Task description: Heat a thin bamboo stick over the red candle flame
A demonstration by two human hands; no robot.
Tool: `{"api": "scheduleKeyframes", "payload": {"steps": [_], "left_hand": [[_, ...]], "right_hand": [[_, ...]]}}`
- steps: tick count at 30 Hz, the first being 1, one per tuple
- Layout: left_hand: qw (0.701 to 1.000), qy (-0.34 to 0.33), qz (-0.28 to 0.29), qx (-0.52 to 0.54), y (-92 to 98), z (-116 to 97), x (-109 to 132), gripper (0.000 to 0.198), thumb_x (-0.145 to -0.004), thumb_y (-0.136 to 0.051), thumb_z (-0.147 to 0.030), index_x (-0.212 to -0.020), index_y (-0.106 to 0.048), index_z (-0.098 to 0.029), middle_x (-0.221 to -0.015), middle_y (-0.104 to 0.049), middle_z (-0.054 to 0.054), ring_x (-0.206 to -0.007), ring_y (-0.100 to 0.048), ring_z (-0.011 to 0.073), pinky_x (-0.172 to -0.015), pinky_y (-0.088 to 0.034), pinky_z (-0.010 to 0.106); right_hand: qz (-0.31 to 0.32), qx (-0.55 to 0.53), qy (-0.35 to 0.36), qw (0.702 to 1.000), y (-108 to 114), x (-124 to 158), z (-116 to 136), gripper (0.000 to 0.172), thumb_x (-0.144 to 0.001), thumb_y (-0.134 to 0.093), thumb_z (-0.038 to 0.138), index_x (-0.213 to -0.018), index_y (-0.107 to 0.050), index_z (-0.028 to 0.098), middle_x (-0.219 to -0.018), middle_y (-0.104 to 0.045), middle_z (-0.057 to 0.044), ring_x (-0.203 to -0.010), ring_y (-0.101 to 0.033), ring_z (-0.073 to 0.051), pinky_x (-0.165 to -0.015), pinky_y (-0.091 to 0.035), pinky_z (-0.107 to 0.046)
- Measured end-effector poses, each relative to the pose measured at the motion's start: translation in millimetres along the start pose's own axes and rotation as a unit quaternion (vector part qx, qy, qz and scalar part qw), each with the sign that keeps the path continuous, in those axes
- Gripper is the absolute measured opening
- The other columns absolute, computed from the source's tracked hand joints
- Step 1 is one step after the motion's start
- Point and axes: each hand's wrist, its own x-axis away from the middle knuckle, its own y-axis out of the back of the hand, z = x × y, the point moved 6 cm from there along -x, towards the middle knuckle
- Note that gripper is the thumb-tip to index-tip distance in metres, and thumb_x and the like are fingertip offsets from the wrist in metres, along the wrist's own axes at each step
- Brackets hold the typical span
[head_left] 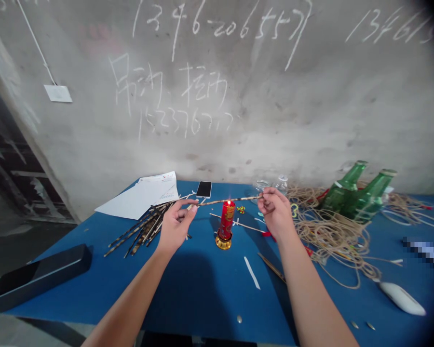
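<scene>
A thin mottled stick (227, 200) is held level just above the flame of a lit red candle (226, 220) on a gold base, on the blue table (188, 289). My left hand (175, 224) pinches the stick's left end. My right hand (275, 209) pinches its right end. A pile of several similar dark sticks (144, 229) lies just left of my left hand.
White papers (141, 195) and a phone (204, 189) lie at the back. Two green bottles (358, 193) stand amid tangled cord (332, 231) on the right. A long black box (32, 277) sits front left, a white mouse (401, 298) front right. A concrete wall rises behind.
</scene>
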Motion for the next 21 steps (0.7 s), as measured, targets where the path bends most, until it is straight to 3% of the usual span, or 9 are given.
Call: {"api": "scheduleKeyframes", "payload": {"steps": [7,21], "left_hand": [[0.999,-0.007,-0.037,-0.015,4.9,0.4,-0.6,0.033,-0.092,-0.076,-0.048,-0.106,-0.073,-0.018,-0.053,-0.038,-0.008,-0.047,-0.030,0.0079,-0.048,-0.021,0.021],[0.999,-0.024,-0.018,-0.038,3.0,1.2,-1.1,0.036,-0.095,-0.073,-0.046,-0.113,-0.078,-0.016,-0.054,-0.033,-0.008,-0.051,-0.026,0.0088,-0.050,-0.019,0.024]], "right_hand": [[-0.011,-0.008,0.005,1.000,2.2,-1.5,-0.6,0.016,-0.062,-0.079,0.024,-0.074,-0.069,0.021,-0.066,-0.065,0.001,-0.047,-0.053,-0.009,-0.039,-0.034,-0.019],[-0.040,-0.019,0.017,0.999,7.0,-2.8,2.3,0.016,-0.059,-0.076,0.023,-0.072,-0.068,0.020,-0.065,-0.064,0.002,-0.045,-0.051,-0.008,-0.038,-0.032,-0.017]]}}
